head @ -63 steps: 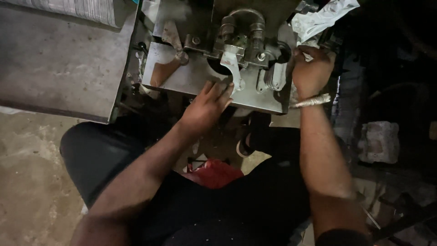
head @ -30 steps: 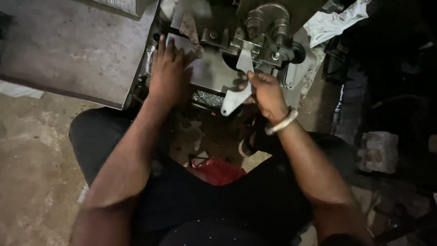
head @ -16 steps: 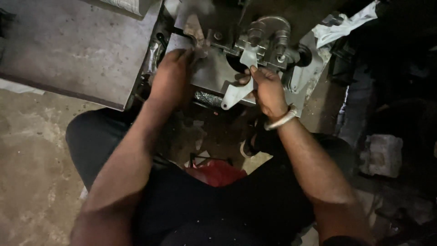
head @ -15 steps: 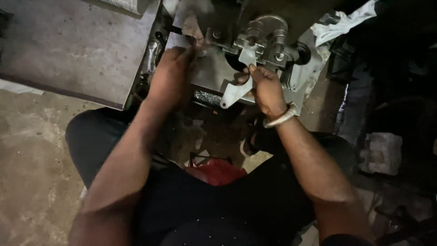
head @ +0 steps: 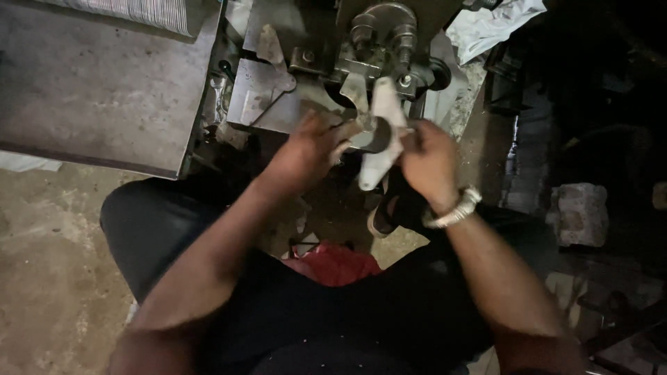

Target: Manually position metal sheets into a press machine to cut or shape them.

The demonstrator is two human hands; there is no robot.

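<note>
My left hand [head: 313,149] and my right hand [head: 427,163] meet over a pale, flat metal bracket [head: 381,139] with a dark round hub at its middle. Both hands grip this part and hold it just below a grey metal machine [head: 326,62] with a curved pipe fitting [head: 382,21] on top. The right wrist wears a light beaded bracelet [head: 451,208]. The bracket's lower tip points down toward my lap. The fingertips are partly blurred.
A large grey metal plate [head: 90,90] lies to the left. A white crumpled cloth [head: 490,24] sits at the upper right. A pale stone block [head: 580,212] stands on the dark floor at right. A red item [head: 333,264] rests between my legs on the concrete floor [head: 42,278].
The left hand has come down from the machine's upper left to join the right hand. The pale bracket has turned more upright and sits between both hands.
</note>
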